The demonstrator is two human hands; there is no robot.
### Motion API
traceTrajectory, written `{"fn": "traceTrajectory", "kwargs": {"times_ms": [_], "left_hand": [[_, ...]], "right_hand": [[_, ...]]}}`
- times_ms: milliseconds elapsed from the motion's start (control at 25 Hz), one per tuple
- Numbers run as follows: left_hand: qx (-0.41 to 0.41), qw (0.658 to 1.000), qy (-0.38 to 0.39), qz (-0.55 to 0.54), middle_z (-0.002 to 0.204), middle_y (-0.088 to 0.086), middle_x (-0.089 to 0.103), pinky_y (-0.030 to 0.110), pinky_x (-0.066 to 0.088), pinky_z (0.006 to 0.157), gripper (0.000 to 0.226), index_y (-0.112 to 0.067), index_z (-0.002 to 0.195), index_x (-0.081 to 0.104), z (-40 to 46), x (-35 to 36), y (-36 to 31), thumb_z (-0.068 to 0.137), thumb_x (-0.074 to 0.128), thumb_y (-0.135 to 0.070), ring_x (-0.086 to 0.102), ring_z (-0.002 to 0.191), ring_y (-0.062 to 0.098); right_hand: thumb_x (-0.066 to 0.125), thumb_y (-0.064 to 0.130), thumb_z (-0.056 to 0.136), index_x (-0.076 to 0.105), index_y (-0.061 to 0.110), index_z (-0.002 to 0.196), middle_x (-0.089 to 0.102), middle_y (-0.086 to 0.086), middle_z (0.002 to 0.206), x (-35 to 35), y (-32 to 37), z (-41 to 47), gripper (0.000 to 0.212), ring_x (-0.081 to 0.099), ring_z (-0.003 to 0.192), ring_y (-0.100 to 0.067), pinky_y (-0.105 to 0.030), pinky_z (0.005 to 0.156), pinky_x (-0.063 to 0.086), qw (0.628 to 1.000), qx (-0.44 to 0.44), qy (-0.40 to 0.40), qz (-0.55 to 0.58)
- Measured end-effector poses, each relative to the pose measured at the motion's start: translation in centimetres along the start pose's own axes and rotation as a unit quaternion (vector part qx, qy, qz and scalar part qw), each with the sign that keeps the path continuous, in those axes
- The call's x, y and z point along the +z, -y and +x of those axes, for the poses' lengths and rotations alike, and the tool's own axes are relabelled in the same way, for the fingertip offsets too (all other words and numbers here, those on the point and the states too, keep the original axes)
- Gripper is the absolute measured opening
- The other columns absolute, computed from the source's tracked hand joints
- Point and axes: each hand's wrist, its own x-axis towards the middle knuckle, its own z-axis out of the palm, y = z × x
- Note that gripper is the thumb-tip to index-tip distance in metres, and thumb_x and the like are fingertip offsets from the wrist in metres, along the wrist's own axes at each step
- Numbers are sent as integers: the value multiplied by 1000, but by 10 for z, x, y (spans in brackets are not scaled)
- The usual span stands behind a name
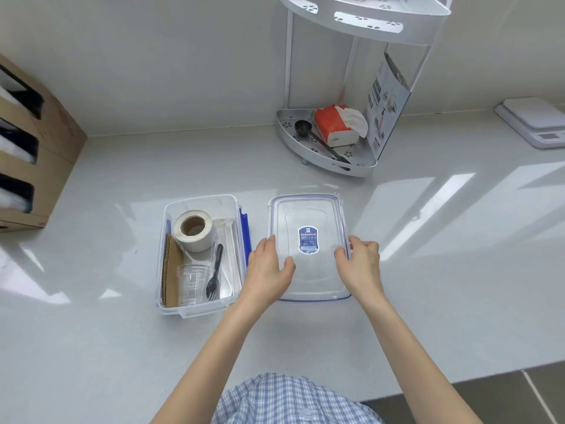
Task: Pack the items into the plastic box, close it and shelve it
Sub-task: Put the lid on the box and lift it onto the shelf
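Note:
A clear plastic box stands open on the white counter, left of centre. Inside it are a white tape roll, a piece of corrugated cardboard, stacked clear cups, a black plastic fork and white wrapped pieces. Its clear lid, with blue trim and a blue label, lies flat just to the right of the box. My left hand grips the lid's left edge and my right hand grips its right edge.
A white two-tier corner shelf stands at the back, holding a red tissue pack, a black scoop and a leaflet. A kitchen scale sits at far right. A cardboard organiser lines the left wall. The counter's front edge runs lower right.

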Motion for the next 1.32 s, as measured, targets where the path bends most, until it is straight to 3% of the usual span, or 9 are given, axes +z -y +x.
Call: {"fn": "traceTrajectory", "kwargs": {"times_ms": [120,240,400,560,720,960,1200,1320], "left_hand": [[30,996,-77,-36,148,11,32,23,17,107,52,-4,139,25,-7,-18,1,91,41,-14,27,137,23],[25,986,-151,-60,143,12,40,25,21,106,48,-4,136,32,-13,-41,13,89,42,-9,34,132,24],[8,977,-205,-61,140,12,44,23,24,103,44,-4,132,40,-23,-71,41,89,41,-3,38,130,24],[-25,972,-219,-77,137,12,47,27,28,106,42,-4,130,43,-32,-96,71,88,43,-4,41,128,24],[-37,972,-210,-97,135,13,48,41,36,107,42,-4,129,46,-33,-108,93,87,47,-7,47,122,28],[-54,975,-185,-109,135,14,47,41,36,107,43,-3,130,43,-32,-107,109,87,48,-8,47,122,29],[-64,971,-180,-144,134,12,46,40,36,108,42,-5,129,44,-28,-106,114,88,48,-7,47,121,27],[-64,971,-179,-147,134,12,46,40,37,107,42,-6,129,44,-25,-107,115,88,48,-8,48,120,27]], "right_hand": [[40,12,90,53,-1,112,39,-19,124,-2,18,-1,29,37,121,-32,-30,94,32,999,-33,-5,20],[41,13,90,53,-3,105,40,-19,122,12,37,-8,25,38,119,-33,-26,86,30,998,-54,16,20],[42,13,90,51,-5,108,37,-10,109,43,62,-23,27,42,116,-32,-23,83,28,995,-83,55,31],[42,13,90,52,-2,111,32,-3,105,70,83,-36,28,44,115,-29,-23,83,32,991,-94,86,44],[43,12,89,54,0,108,33,-3,104,85,96,-40,25,46,113,-30,-22,81,31,990,-90,93,48],[43,10,91,51,-1,117,41,-16,122,99,95,-40,30,47,114,-29,-15,79,28,991,-81,106,26],[45,15,92,46,9,130,39,-13,129,101,95,-44,38,49,96,-15,-14,83,30,991,-71,109,43],[46,15,92,45,10,131,41,-13,128,99,96,-44,39,51,97,-16,-15,84,32,990,-72,108,46]]}}
